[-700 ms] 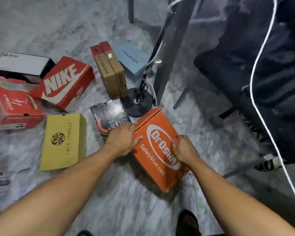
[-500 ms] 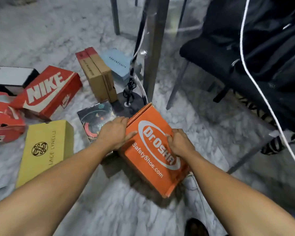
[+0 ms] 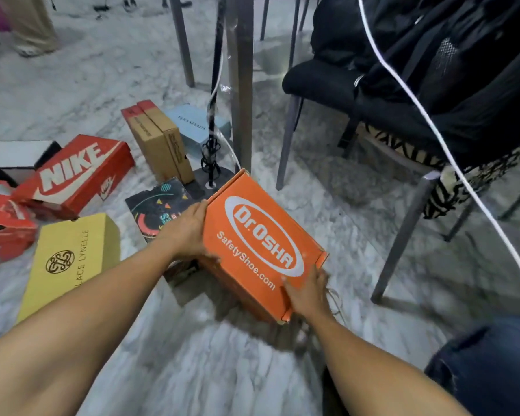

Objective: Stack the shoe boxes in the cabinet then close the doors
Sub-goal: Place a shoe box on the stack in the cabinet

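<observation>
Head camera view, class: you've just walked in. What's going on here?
A person holds an orange cardboard Dr.Osha shoe box in both hands, tilted over the grey marble floor. The left hand grips its left edge, the right hand its near corner. A yellow cardboard box, a red Nike box and others lie on the floor. No cabinet is in view.

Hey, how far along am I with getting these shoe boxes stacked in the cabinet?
Nothing looks done: no cabinet is in view and no box is stacked. In hand: the left hand and right hand grip the tilted orange box. Left: the Nike box, yellow box, dark patterned box, brown boxes and blue box, among others, lie on the floor; then the doors.
</observation>
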{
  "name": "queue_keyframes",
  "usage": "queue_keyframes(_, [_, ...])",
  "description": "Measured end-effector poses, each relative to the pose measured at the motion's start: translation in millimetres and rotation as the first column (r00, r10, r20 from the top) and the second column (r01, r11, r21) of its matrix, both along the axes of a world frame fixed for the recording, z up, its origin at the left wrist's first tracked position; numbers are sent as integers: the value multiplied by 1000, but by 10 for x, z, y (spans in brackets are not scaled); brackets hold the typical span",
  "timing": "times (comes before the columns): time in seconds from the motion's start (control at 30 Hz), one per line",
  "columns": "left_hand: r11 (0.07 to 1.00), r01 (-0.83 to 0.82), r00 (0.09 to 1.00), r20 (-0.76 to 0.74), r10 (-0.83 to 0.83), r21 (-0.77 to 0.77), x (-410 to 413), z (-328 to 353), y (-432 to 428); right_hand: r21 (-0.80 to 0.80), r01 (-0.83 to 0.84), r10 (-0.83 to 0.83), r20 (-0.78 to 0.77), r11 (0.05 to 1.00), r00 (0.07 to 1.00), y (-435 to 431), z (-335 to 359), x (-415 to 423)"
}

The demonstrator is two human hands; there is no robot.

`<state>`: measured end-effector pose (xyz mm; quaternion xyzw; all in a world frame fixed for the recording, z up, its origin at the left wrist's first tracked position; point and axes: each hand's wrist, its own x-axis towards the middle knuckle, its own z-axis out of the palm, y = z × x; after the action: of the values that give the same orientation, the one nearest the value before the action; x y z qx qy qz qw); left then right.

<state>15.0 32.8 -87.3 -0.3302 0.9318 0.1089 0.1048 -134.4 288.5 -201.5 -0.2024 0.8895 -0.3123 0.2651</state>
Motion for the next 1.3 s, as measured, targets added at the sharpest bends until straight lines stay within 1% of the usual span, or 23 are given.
queue_keyframes(0.2, [999,16,1000,-17,-15,30,43,-97,-132,-192,72,-27,225,979,974,223,-315,282])
queue_keyframes(0.3, [1000,-13,997,-72,14,20,54,-175,-189,-251,37,39,289,967,956,278,-376,346])
queue_keyframes(0.43, [1000,-28,994,-107,29,8,64,-226,-173,-275,2,73,262,962,962,287,-402,353])
queue_keyframes(0.53, [998,-58,987,-148,60,16,93,-198,-137,-317,36,36,219,948,975,257,-349,322])
queue_keyframes(0.67, [988,-139,954,-259,153,70,206,2,-42,-402,98,-25,184,910,983,223,-46,308])
queue_keyframes(0.73, [979,-175,922,-332,199,100,292,157,8,-460,134,-57,176,878,983,185,118,301])
queue_keyframes(0.8, [971,-199,882,-408,236,132,391,352,54,-486,152,-90,149,860,985,132,346,297])
queue_keyframes(0.9, [964,-220,830,-490,267,151,584,677,81,-536,111,-64,106,837,992,52,700,261])
queue_keyframes(1.0, [955,-257,780,-552,296,149,863,1053,56,-554,24,-4,37,832,999,-64,1153,287])
queue_keyframes(1.1, [936,-319,702,-627,338,148,1249,1447,79,-558,-88,78,-40,825,996,-261,1629,374])
queue_keyframes(1.2, [910,-387,603,-707,370,146,1742,1807,171,-598,-216,170,-133,772,976,-491,2103,563])
queue_keyframes(1.3, [905,-411,491,-809,323,111,2308,2078,262,-602,-359,274,-231,714,933,-712,2583,885])
